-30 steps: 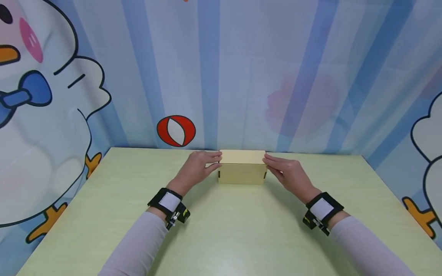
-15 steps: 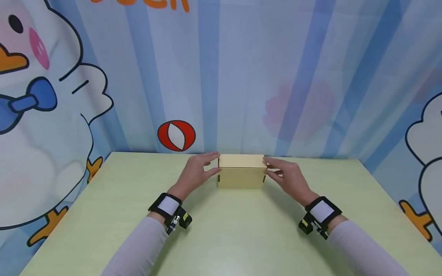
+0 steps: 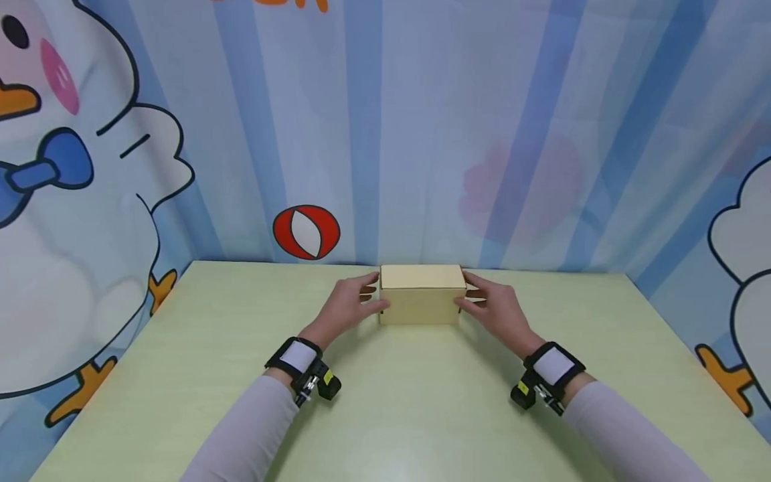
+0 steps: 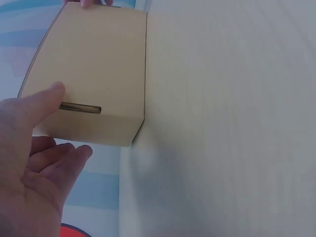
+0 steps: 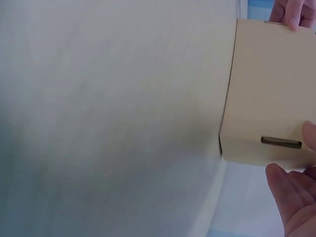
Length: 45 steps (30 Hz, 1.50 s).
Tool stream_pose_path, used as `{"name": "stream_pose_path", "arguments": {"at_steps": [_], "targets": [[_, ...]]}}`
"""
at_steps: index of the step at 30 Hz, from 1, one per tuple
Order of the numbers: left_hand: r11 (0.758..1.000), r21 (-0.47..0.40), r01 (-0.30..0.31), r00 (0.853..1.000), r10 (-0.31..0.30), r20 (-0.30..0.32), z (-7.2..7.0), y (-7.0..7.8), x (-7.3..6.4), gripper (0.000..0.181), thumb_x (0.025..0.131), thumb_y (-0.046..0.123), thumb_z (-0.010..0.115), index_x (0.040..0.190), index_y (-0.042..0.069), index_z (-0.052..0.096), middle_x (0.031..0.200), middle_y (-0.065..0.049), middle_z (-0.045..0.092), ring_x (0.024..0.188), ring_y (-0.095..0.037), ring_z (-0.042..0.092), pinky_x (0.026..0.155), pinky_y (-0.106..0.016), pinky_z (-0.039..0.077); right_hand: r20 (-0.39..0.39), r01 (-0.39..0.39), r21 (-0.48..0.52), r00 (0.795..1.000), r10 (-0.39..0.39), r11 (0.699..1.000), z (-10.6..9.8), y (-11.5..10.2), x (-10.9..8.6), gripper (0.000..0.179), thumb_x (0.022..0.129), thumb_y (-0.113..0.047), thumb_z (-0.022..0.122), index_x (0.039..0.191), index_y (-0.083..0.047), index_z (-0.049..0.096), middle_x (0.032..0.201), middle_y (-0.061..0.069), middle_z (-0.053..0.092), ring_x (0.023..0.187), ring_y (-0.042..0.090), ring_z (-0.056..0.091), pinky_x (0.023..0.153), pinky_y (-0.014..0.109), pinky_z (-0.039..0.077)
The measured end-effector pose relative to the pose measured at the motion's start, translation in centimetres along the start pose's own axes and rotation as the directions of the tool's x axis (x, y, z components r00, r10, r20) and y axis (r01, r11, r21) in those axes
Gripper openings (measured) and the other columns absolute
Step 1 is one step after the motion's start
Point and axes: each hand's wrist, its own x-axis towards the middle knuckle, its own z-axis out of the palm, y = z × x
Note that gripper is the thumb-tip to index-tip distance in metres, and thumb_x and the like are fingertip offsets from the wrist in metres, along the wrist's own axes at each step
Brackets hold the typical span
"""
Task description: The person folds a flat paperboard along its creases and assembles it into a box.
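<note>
A small tan box [image 3: 419, 306] with a flat lid stands at the back of the table, its long front facing me. My left hand [image 3: 345, 306] holds its left end, thumb on the front face and the other fingers around at the side. At the right end my right hand [image 3: 501, 314] holds it likewise. In the left wrist view the left thumb lies by a dark narrow slot [image 4: 81, 107] in the front. A matching slot [image 5: 281, 142] shows in the right wrist view, close to the right thumb. The box's back is hidden.
The pale green table [image 3: 397, 402] stretches from the box toward me. Right behind its far edge hangs a blue striped curtain [image 3: 415, 134] printed with cartoon ducks and a red and white ball [image 3: 306, 232]. Both wrists carry strapped cameras.
Both thumbs have come down from near the lid's edge onto the box's front face, and the hands sit a little lower at its ends. The box stays in about the same place.
</note>
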Motion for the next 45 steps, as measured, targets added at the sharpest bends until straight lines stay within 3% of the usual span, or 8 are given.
{"name": "stream_pose_path", "arguments": {"at_steps": [6,12,18,25,31,36,45], "targets": [[0.997,-0.075,-0.029,0.999,0.026,-0.039,0.4,0.0,-0.3,0.060,0.082,0.025,0.068,0.136,0.016,0.044,0.133,-0.004,0.049,0.109,-0.020,0.057,0.085,-0.030,0.048,-0.001,-0.067,0.057,0.998,0.067,0.996,0.9,-0.3,-0.1,0.059,0.082,-0.020,0.068,0.136,-0.015,0.044,0.111,0.012,0.063,0.091,0.021,0.065,0.070,0.030,0.054],[0.998,-0.056,-0.027,0.997,0.023,-0.069,0.0,0.0,-0.4,0.055,0.084,0.028,0.065,0.134,0.015,0.046,0.130,-0.003,0.052,0.105,-0.017,0.059,0.084,-0.030,0.049,-0.015,-0.083,0.089,0.996,0.084,0.993,0.9,-0.8,0.1,0.052,0.082,-0.023,0.067,0.131,-0.013,0.051,0.113,0.012,0.063,0.087,0.020,0.066,0.069,0.031,0.054],[1.000,0.003,0.012,0.995,-0.011,-0.100,-0.6,0.3,-0.3,0.045,0.085,0.033,0.063,0.126,0.016,0.056,0.119,0.000,0.061,0.095,-0.014,0.062,0.078,-0.027,0.051,0.020,-0.155,0.135,0.988,0.154,0.979,0.6,-1.3,0.2,0.050,0.082,-0.031,0.067,0.126,-0.007,0.055,0.109,0.012,0.065,0.081,0.017,0.067,0.063,0.027,0.054],[0.994,-0.014,0.106,0.994,-0.106,-0.036,-1.2,1.1,-0.5,0.042,0.084,0.037,0.063,0.117,0.011,0.063,0.101,0.000,0.067,0.088,-0.014,0.061,0.075,-0.029,0.051,0.041,-0.232,0.165,0.973,0.228,0.959,0.1,-2.0,0.3,0.045,0.082,-0.034,0.066,0.117,-0.006,0.062,0.103,0.010,0.066,0.077,0.015,0.067,0.061,0.025,0.054],[0.982,-0.074,0.173,0.985,-0.174,-0.005,-1.4,1.2,-0.7,0.031,0.084,0.040,0.063,0.097,0.014,0.073,0.078,0.002,0.067,0.072,-0.013,0.063,0.068,-0.029,0.050,0.126,-0.327,0.220,0.944,0.306,0.919,-0.1,-2.2,0.2,0.041,0.082,-0.041,0.064,0.108,-0.010,0.067,0.088,0.006,0.069,0.072,0.018,0.067,0.064,0.029,0.054],[0.960,-0.137,0.243,0.970,-0.242,0.023,-1.3,1.1,-0.9,0.032,0.081,0.042,0.065,0.089,0.013,0.075,0.078,0.001,0.067,0.065,-0.012,0.065,0.070,-0.030,0.052,0.193,-0.406,0.240,0.910,0.366,0.882,0.0,-2.0,0.2,0.049,0.080,-0.048,0.064,0.109,-0.007,0.066,0.086,0.007,0.068,0.073,0.019,0.066,0.066,0.031,0.054],[0.956,-0.160,0.245,0.969,-0.245,0.018,-0.8,0.7,-0.9,0.036,0.082,0.042,0.064,0.083,0.008,0.075,0.075,-0.003,0.067,0.061,-0.013,0.065,0.066,-0.027,0.053,0.200,-0.479,0.242,0.875,0.440,0.844,0.5,-1.9,0.3,0.049,0.081,-0.046,0.063,0.109,-0.006,0.067,0.090,0.008,0.067,0.070,0.017,0.064,0.066,0.032,0.054]]}}
